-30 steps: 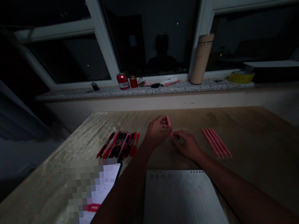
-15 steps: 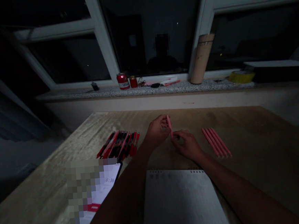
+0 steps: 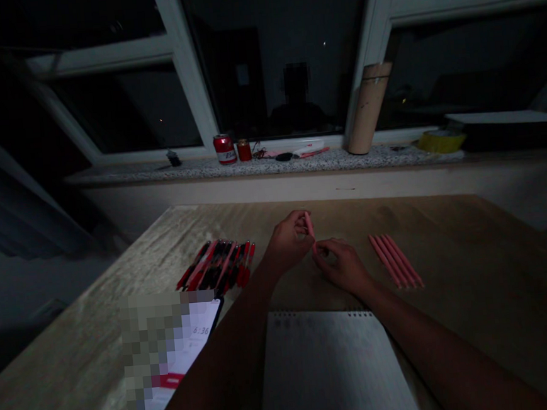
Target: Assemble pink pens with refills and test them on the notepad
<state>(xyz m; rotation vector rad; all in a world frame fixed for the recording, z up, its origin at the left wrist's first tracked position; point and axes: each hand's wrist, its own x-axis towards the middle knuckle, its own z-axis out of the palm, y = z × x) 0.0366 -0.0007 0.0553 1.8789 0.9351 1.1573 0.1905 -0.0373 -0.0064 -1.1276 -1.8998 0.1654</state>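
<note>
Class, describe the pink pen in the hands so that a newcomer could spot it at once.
Start at the table and find the white notepad. Just beyond it, the left hand and right hand grip the pink pen. Unlike the row of pink pens lying to the right, this one is held.

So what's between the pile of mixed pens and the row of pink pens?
The left hand and right hand, with a pink pen pinched in their fingers, as the head view shows.
</note>
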